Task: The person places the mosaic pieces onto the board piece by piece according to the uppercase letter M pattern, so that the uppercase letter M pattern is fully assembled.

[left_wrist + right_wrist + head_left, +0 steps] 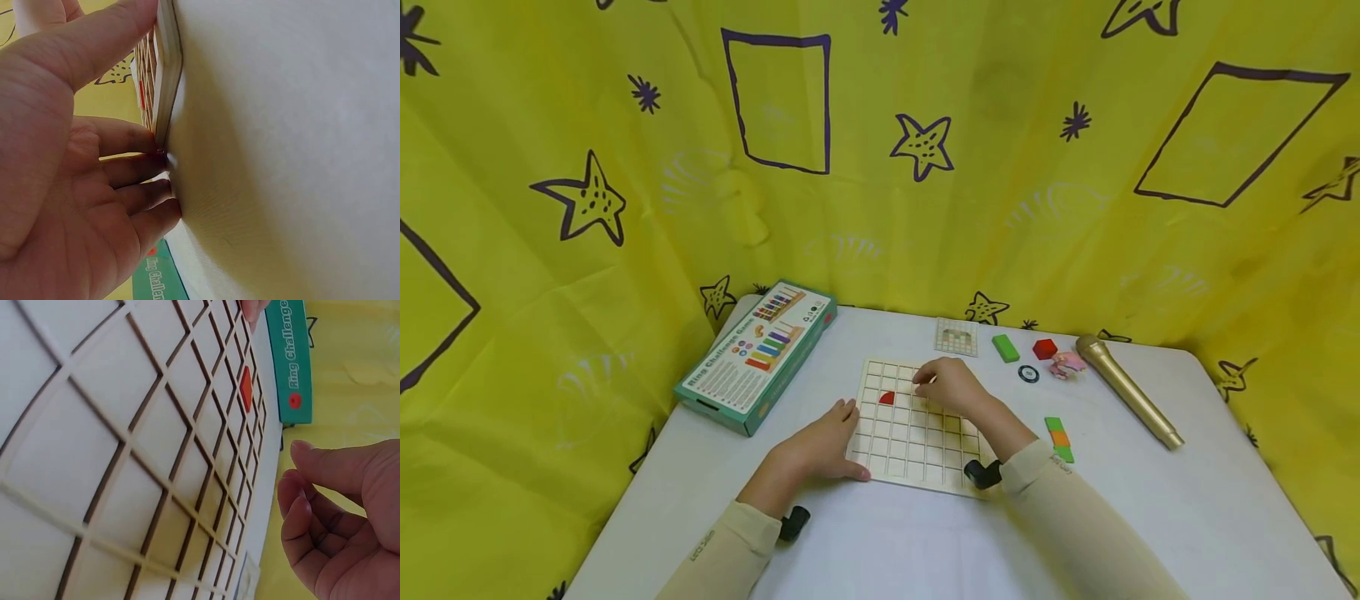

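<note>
A pale grid board (pixel 895 450) lies on the white table, a red quarter-round piece (pixel 887 398) in one of its squares toward the far left. My left hand (pixel 822 446) is at the board's near left corner. Its thumb (pixel 112 34) touches the near edge, while the fingers rest along the left side. Over the far part of the board hovers my right hand (pixel 951 387). In the right wrist view its fingers (pixel 297 525) bend loosely toward the thumb, a small gap between them, and I see nothing held there.
A green Ring Challenge Game box (pixel 756 358) lies at the left. Behind the board is a pattern card (pixel 957 337). To the right lie a green block (pixel 1005 348), red block (pixel 1044 348), round chip (pixel 1028 374), pink figure (pixel 1067 364), green-orange strip (pixel 1059 439) and gold microphone (pixel 1131 392).
</note>
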{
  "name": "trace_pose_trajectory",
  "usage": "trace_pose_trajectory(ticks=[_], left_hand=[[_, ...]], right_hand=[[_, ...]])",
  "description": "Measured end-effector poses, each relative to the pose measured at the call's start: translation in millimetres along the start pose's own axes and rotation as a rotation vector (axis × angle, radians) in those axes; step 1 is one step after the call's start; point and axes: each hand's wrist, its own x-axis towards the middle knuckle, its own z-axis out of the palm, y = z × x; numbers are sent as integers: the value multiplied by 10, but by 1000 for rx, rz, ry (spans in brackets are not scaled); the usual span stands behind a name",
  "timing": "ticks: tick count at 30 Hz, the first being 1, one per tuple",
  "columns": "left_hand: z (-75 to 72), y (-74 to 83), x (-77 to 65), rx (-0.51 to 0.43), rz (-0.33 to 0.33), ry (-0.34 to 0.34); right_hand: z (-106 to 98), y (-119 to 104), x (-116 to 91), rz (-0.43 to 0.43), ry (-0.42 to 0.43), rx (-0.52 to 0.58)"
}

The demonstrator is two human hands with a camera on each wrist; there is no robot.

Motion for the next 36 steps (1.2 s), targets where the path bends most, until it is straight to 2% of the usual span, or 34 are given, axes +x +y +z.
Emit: trace_pose_trajectory(ticks=[13,21,28,36], left_hand=[[16,15,0,-1,-10,-5],[24,13,-8,11,8,2],[10,3,-33,-10,36,13],[2,14,-40,-18,37,11]], right_hand=[[-310,278,-257,40,18,-10],[-488,492,-388,78,40,-9],[-589,662,-500,145,42,5],[-708,835,-657,121,93,-30]])
